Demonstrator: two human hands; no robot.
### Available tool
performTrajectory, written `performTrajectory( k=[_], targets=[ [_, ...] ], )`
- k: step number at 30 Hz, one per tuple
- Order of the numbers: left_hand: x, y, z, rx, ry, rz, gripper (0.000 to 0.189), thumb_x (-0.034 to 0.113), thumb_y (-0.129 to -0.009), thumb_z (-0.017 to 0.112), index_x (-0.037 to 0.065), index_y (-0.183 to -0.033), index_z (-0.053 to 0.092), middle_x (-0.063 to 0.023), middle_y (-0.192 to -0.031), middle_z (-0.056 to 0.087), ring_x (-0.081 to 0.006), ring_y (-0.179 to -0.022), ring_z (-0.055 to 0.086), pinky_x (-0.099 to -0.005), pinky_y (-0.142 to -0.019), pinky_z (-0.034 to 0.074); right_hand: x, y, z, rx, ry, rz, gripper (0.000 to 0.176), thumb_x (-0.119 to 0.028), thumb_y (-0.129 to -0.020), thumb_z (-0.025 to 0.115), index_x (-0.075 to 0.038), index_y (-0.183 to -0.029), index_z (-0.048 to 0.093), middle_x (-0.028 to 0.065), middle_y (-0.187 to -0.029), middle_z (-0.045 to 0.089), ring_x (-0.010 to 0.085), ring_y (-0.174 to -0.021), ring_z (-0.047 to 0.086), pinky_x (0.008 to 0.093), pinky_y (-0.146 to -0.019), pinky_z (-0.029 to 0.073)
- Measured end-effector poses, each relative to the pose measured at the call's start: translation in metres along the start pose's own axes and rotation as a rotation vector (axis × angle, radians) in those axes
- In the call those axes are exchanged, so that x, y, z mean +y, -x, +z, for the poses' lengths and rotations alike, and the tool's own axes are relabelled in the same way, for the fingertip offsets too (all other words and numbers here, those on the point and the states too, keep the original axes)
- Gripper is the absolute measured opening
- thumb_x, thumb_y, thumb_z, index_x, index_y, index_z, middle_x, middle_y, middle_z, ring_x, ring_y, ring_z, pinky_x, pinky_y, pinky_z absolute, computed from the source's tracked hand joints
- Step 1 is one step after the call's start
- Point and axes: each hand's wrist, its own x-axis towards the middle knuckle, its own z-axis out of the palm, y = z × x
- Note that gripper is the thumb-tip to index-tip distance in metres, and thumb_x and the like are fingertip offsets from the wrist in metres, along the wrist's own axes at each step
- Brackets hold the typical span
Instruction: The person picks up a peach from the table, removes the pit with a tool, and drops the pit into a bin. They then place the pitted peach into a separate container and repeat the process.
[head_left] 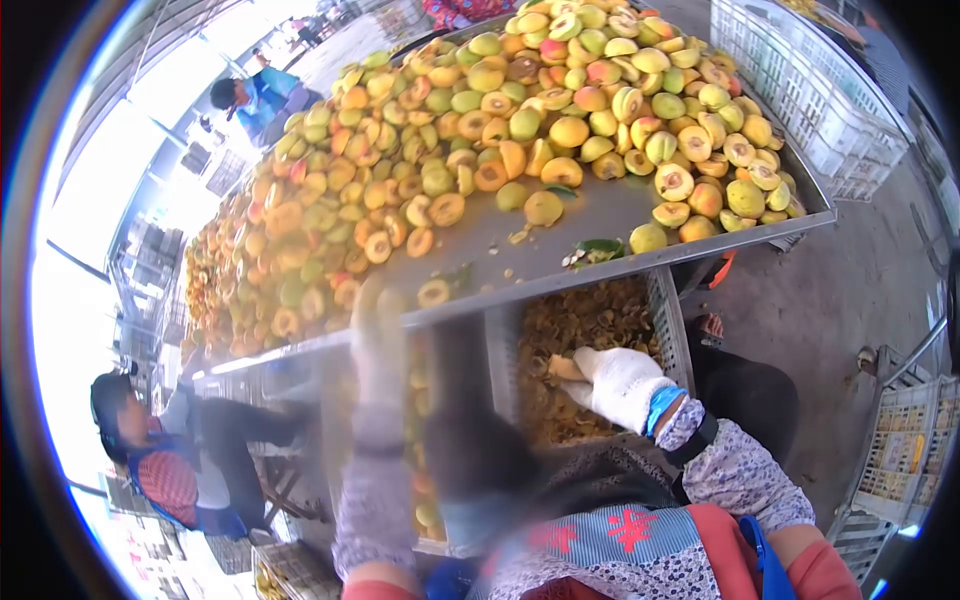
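Observation:
Halved yellow peaches (470, 130) lie heaped on a metal table (600, 205), many with the pit side showing. My left hand (378, 315), pale-gloved and smeared by motion, is at the table's near edge close to a peach half (433, 292); its fingers cannot be made out. My right hand (620, 385), in a white glove, is over a crate (672, 330) of brown pits and scraps (590, 310). Its fingers are bent together around something tan at the tips, too small to name.
Peaches also fill a blurred crate (428, 515) between my legs. A person (190, 460) sits at the left, another (265, 100) farther back. White crates (810, 90) stand at upper right, more crates (910, 440) at right. Leaves (597, 250) lie near the table's raised rim.

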Motion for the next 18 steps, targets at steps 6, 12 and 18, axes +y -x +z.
performTrajectory(
  k=[6,12,18],
  targets=[
    [0.065,-0.14,0.205,-0.391,0.026,0.367,0.041,0.025,-0.095,0.063,0.005,-0.129,0.057,-0.0161,-0.121,0.064,-0.0254,-0.11,0.061,-0.0363,-0.096,0.046,-0.004,-0.002,-0.021,-0.011,-0.05,0.08,0.036,-0.044,-0.091,0.056,-0.009,-0.096,0.064,0.0173,-0.08,0.068,0.0392,-0.077,0.067,0.0499,-0.069,0.053],
    [0.093,-0.138,0.248,-0.8,-0.453,0.325,0.04,0.031,-0.089,0.068,0.006,-0.12,0.058,-0.0185,-0.121,0.064,-0.0272,-0.115,0.06,-0.0391,-0.095,0.048,0.003,0.004,-0.017,0.149,-0.049,0.012,0.033,-0.039,-0.091,0.061,-0.006,-0.089,0.06,0.0167,-0.069,0.065,0.039,-0.066,0.066,0.0496,-0.059,0.051],
    [0.081,-0.11,0.172,-0.566,0.64,-0.447,0.043,0.037,-0.093,0.066,0.008,-0.122,0.054,-0.0133,-0.105,0.065,-0.0293,-0.096,0.067,-0.0441,-0.081,0.058,-0.008,0.002,-0.032,0.255,-0.182,0.102,0.033,-0.038,-0.086,0.067,-0.008,-0.095,0.059,0.0186,-0.075,0.066,0.0408,-0.074,0.066,0.0495,-0.066,0.052]
  ],
)
